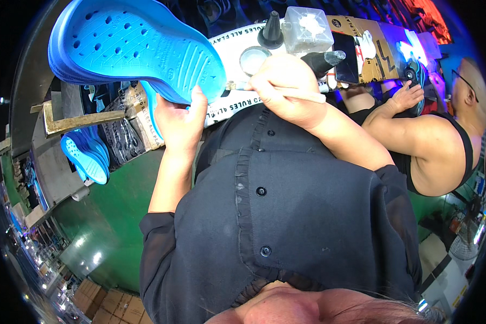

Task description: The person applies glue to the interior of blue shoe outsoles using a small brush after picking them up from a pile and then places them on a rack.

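Note:
A stack of blue shoe soles (146, 52) fills the upper left, tilted with its inner face upward; the top one has several holes and ridges. My left hand (182, 121) grips its narrow end, thumb on top. In my right hand (287, 89) is a thin pale-handled brush (299, 94), its bristle end close to the tip of the sole; whether it touches I cannot tell. Just beyond that hand stands a small round dish (254, 60) with whitish contents. Two dark cone-tipped bottles (272, 32) are near it, one of them leaning beside my right hand.
A translucent plastic container (308, 30) and a black phone (345, 56) lie on the cardboard-covered bench (374, 52). At right, a person (433, 141) holds a dark shoe (419, 87). More blue soles (87, 156) hang at left, below a wooden bracket (83, 121).

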Motion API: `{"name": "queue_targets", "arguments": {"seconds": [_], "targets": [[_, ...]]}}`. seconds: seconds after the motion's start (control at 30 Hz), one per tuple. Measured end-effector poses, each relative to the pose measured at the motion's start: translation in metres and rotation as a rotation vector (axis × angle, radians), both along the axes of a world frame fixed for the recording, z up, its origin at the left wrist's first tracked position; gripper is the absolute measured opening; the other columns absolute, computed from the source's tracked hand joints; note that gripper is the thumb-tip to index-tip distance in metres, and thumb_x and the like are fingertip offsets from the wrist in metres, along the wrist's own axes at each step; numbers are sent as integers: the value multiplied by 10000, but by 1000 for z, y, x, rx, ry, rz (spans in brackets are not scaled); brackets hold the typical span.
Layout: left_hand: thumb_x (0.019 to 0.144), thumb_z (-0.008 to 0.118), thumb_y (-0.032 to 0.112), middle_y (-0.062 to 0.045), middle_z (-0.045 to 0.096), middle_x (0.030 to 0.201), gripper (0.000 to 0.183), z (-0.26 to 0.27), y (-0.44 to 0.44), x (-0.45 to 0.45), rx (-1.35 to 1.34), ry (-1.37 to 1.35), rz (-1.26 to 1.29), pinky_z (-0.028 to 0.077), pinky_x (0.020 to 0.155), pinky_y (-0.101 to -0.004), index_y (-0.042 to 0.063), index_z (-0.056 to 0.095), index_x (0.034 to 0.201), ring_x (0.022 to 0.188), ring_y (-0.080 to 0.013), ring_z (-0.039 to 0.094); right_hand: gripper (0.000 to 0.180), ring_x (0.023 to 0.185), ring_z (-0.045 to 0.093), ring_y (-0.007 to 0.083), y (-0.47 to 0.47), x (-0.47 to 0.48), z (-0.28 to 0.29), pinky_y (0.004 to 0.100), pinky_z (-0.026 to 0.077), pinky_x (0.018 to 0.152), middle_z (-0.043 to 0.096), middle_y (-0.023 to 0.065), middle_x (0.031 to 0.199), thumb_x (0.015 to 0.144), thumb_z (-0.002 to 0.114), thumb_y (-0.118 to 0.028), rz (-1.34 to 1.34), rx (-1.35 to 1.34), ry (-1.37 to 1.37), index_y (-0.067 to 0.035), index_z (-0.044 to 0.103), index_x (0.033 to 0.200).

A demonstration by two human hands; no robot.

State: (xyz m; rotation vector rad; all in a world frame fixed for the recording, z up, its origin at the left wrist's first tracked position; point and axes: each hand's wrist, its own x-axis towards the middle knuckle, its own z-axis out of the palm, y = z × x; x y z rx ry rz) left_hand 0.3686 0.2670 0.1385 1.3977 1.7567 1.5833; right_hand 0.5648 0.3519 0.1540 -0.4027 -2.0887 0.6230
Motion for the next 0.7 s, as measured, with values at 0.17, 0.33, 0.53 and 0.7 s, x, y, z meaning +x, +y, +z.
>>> {"name": "queue_targets", "arguments": {"seconds": [0.17,0.33,0.53,0.7], "targets": [[775,653,81,-151,627,961,364,2,-1,2,43,-66,-29,478,800,-303,-62,495,1070,869,-183,612,77,568,556,217,13,5,-14,318,417,501,569,51,638,747,651,-90,-18,153,20,-35,672,796],[774,651,72,-146,642,923,353,1,-3,4,45,-14,-22,490,763,-293,-60,495,1061,828,-175,625,65,595,560,219,5,3,-11,320,420,552,577,62,642,766,630,-89,-8,118,55,-33,659,751],[756,661,60,-133,660,845,309,-7,-3,5,95,89,-9,502,698,-281,-53,526,1010,750,-167,636,144,588,544,219,-1,6,-7,315,405,578,588,73,650,826,581,-88,27,34,-29,-12,648,724],[766,660,44,-134,635,905,315,-10,-3,5,110,106,-47,483,748,-287,-52,517,1030,804,-175,619,131,534,540,218,1,1,-11,326,397,521,556,66,588,767,660,-115,-28,16,112,-39,640,662]]}}
